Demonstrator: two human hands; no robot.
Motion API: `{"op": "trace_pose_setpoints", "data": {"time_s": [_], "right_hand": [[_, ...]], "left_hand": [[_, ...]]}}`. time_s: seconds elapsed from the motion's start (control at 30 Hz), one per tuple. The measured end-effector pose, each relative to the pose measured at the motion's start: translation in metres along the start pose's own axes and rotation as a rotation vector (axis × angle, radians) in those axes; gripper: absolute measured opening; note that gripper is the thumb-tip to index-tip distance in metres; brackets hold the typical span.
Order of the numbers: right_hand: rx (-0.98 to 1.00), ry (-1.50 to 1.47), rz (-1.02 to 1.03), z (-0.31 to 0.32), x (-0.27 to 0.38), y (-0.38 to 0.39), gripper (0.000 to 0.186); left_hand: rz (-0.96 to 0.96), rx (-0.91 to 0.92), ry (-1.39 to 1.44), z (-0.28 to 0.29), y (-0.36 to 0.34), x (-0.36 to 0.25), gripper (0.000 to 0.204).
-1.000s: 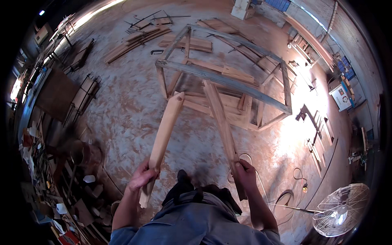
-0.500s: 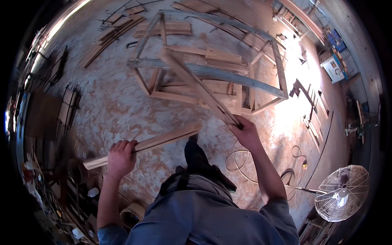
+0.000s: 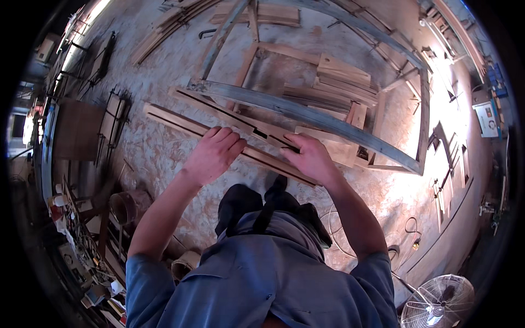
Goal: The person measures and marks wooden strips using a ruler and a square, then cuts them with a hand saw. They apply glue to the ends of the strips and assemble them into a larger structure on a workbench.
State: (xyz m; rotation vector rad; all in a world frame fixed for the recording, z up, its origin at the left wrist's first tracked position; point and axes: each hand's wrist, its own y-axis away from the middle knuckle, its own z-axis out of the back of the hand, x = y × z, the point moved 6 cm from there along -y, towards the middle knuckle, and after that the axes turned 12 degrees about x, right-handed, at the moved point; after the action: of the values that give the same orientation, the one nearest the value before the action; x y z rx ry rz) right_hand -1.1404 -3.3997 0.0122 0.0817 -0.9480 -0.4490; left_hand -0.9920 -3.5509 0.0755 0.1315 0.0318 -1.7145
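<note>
My left hand (image 3: 215,156) is closed over a grooved wooden rail (image 3: 175,121), which lies slanted across in front of me from upper left to lower right. Just beyond it, my right hand (image 3: 309,156) grips the near end of a second wooden piece (image 3: 219,111), with a dark groove along it and a notch cut near my fingers. The two lengths run almost side by side, with a narrow gap between them. Past them stands a box-shaped frame (image 3: 306,112) of wooden bars, its upper bars bluish grey.
Stacked boards (image 3: 344,79) lie inside the frame. A wire-cage fan (image 3: 439,307) stands at lower right, near a cable (image 3: 334,229) on the floor. To the left are a bucket (image 3: 130,206) and a cluttered bench (image 3: 82,240). More planks (image 3: 169,30) lie at the far left.
Both hands have come together in front of me. The two wooden pieces, formerly held apart at different angles, now lie nearly parallel. My view has shifted left.
</note>
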Motion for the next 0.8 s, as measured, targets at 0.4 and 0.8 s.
{"op": "trace_pose_setpoints", "data": {"time_s": [0.4,0.8], "right_hand": [[0.201,0.223,-0.159,0.002,0.007,-0.139,0.078],[0.121,0.308,-0.276,-0.052,-0.005,-0.243,0.06]], "left_hand": [[-0.055,-0.15,0.281,-0.057,-0.067,0.141,0.036],[-0.138,0.059,0.491,-0.121,-0.09,0.262,0.028]]}}
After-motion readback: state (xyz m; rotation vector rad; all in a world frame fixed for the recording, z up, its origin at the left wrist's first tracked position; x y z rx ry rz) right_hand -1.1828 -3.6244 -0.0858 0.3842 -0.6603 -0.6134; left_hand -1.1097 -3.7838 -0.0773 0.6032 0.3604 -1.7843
